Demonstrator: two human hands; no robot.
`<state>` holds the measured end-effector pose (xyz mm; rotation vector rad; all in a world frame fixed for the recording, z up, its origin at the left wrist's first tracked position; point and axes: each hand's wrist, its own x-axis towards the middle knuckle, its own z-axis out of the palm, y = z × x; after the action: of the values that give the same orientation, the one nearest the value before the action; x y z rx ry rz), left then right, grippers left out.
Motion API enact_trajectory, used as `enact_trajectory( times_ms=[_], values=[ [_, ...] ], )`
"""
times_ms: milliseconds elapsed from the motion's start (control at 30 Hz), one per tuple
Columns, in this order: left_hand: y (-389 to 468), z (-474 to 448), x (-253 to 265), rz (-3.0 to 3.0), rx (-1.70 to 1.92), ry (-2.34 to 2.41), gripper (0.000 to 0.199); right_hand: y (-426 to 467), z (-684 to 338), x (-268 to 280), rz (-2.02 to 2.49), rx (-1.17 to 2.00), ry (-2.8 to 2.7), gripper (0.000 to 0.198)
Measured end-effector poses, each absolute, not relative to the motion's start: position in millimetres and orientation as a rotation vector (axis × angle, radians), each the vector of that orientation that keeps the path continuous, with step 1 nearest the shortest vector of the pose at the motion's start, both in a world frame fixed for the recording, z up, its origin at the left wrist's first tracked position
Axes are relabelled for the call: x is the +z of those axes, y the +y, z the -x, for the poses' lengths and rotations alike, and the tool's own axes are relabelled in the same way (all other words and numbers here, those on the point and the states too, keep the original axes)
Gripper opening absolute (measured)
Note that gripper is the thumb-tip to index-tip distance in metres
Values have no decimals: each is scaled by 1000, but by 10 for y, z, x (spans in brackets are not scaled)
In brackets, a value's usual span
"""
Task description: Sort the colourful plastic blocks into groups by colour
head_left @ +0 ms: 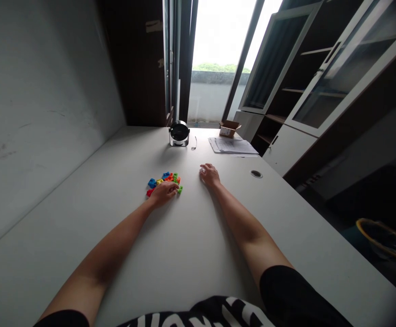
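A small heap of colourful plastic pieces lies on the white table: blue pieces (152, 183), a yellow piece (159, 181), a red piece (150, 192), orange pieces (169, 178) and green ones. My left hand (163, 192) reaches over the near side of this heap and covers part of it. Its fingertips are drawn together at a small green plastic piece (180, 190) on the right edge. To the right, apart from the heap, my right hand (210, 174) rests on the tabletop with bent fingers spread apart. I see nothing held in it.
Farther back stand a round black device on a stand (179, 131) and a short dark cord (194, 143). Papers (235, 146) and an open cardboard box (229, 129) lie at the far right. A cable hole (256, 174) pierces the table (184, 254). A wall (48, 91) borders the left.
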<state>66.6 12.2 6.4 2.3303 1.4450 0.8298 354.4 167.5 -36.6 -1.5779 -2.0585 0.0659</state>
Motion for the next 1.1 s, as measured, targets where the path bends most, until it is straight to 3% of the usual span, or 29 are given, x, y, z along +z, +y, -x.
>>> enact_trajectory(
  times_ms=[733, 1100],
  values=[
    [111, -694, 90, -2367, 844, 1437, 19, 1631, -3535, -320, 1592, 70, -2078, 33],
    [114, -725, 116, -2424, 852, 1571, 22, 1605, -3484, -277, 1584, 89, -2070, 37]
  ],
)
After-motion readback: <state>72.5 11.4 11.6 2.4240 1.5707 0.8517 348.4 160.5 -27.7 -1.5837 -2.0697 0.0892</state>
